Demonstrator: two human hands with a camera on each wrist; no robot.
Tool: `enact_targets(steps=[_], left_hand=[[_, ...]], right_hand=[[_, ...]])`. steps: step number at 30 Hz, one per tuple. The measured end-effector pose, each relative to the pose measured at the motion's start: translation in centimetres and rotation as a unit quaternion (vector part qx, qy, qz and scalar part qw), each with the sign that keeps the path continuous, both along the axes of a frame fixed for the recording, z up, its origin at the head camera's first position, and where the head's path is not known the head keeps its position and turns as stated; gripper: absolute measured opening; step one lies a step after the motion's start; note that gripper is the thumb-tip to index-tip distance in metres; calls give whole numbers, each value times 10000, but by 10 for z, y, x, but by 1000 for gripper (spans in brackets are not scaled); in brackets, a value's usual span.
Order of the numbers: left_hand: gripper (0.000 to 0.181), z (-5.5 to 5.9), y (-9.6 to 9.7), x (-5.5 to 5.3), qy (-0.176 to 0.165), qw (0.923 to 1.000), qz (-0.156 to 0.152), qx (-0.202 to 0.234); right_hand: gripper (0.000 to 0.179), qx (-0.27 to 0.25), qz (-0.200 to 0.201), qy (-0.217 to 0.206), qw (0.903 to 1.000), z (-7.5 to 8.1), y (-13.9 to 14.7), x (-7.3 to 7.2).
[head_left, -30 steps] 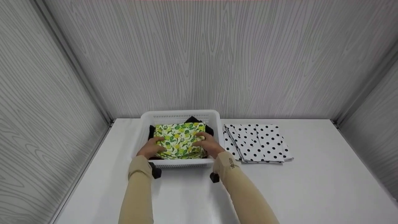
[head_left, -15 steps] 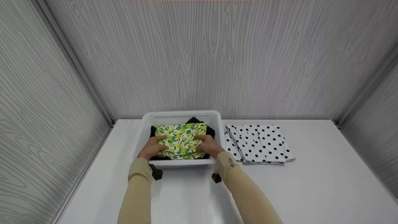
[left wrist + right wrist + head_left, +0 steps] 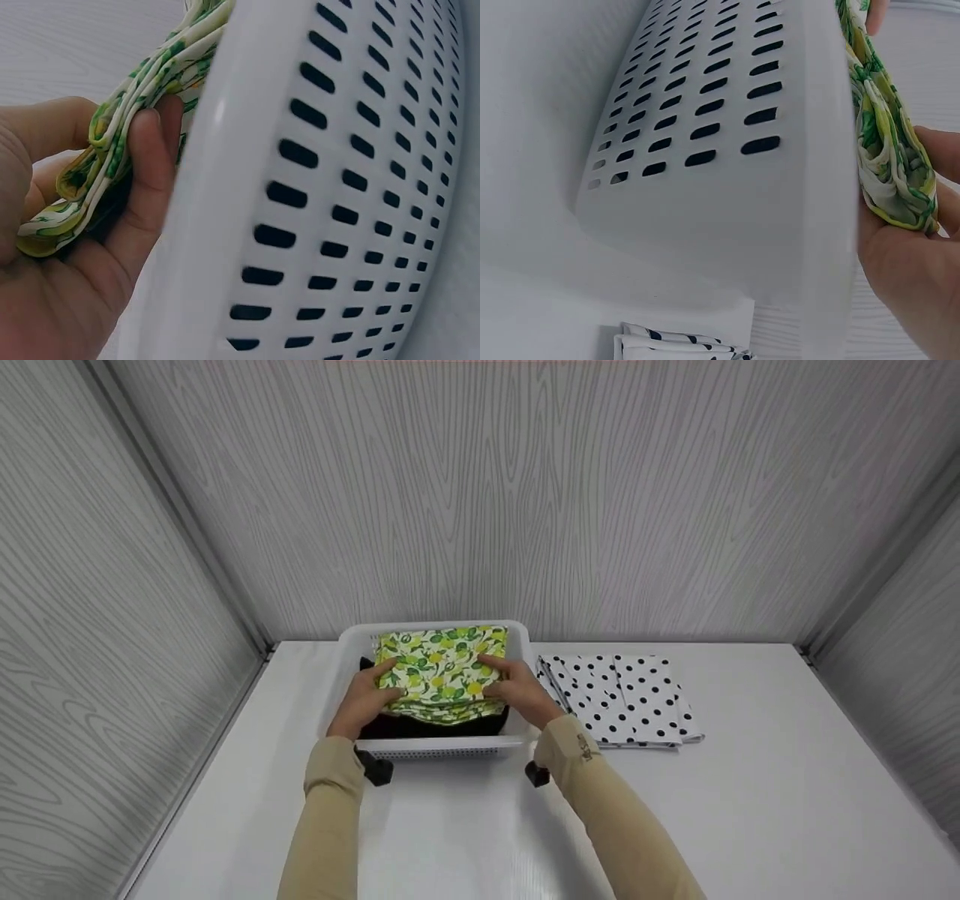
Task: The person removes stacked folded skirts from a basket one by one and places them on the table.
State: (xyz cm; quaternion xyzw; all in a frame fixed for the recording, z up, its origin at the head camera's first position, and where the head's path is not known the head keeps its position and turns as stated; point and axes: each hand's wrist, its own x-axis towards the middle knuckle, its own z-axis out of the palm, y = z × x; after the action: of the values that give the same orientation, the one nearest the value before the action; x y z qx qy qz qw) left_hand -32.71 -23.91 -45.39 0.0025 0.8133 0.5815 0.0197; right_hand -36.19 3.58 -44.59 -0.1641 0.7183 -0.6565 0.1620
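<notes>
A folded cloth point(image 3: 442, 667) with a yellow and green lemon print spans both hands above the white plastic basket point(image 3: 435, 743). My left hand point(image 3: 365, 701) grips its left edge, and in the left wrist view the layered folds point(image 3: 112, 150) lie between thumb and fingers. On the opposite side my right hand point(image 3: 523, 690) holds the right edge, the folded end point(image 3: 892, 157) resting in the palm in the right wrist view. Black fabric point(image 3: 420, 727) shows inside the basket beneath the cloth.
To the right of the basket a folded white cloth with black polka dots point(image 3: 637, 701) lies on the white table point(image 3: 750, 795). A grey wood-grain panel point(image 3: 480, 495) rises behind the table, with further panels at the left and right sides.
Both hands have raised the lemon-print cloth up from the basket and slightly away from me. More of the black fabric beneath it shows along the front. The polka-dot cloth stays put.
</notes>
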Motion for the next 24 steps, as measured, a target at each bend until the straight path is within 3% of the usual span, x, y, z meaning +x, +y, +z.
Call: enact_targets(steps=[12, 18, 24], left_hand=[[67, 12, 19, 11, 332, 9991, 229, -132], [67, 13, 26, 16, 496, 9985, 180, 126], [68, 18, 33, 20, 645, 9978, 125, 66]], right_hand=[[66, 28, -117, 440, 9990, 5, 21, 6], [65, -82, 19, 666, 9977, 10, 31, 9], [65, -72, 7, 751, 9971, 14, 40, 14]])
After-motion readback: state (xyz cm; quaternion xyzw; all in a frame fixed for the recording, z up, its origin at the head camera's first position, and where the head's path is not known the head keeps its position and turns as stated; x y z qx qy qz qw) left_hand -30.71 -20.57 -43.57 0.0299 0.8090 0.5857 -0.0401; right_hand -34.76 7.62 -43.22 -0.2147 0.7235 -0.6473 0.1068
